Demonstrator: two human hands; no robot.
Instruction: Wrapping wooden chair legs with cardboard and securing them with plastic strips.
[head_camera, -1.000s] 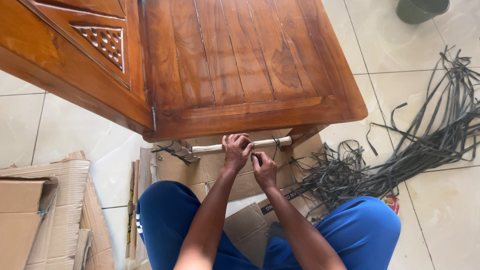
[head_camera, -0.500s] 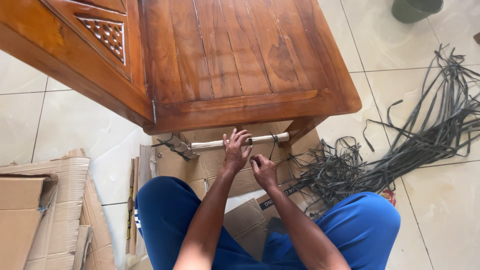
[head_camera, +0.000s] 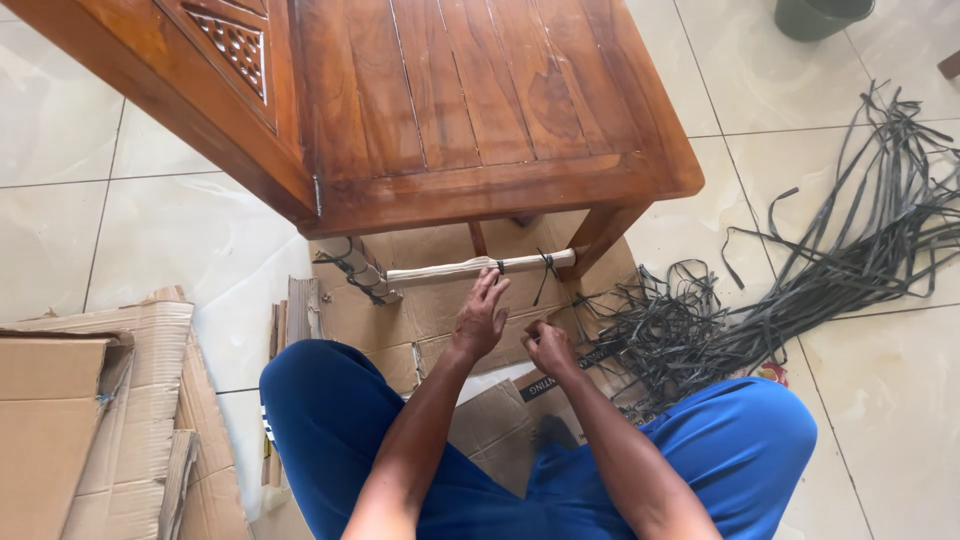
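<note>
A pale wooden bar (head_camera: 440, 271) runs under the edge of the brown wooden table (head_camera: 480, 100), between its legs. Dark straps (head_camera: 546, 264) are tied around the bar at both ends and near its middle. My left hand (head_camera: 480, 318) is open with the fingers stretched out, the fingertips at the bar by the middle tie. Just to the right and nearer my body, my right hand (head_camera: 549, 346) is closed in a pinch on a thin dark strap. Both forearms reach out between my knees in blue trousers (head_camera: 330, 420).
A tangled heap of dark straps (head_camera: 760, 300) spreads over the tiled floor at right. Flattened cardboard (head_camera: 420, 320) lies under the table and my legs. Cardboard boxes (head_camera: 70, 420) stand at left. A green bucket (head_camera: 815, 15) sits at the top right.
My left hand has let go of the bar and opened. My right hand has drawn back from the bar toward my body. The view has shifted a little downward.
</note>
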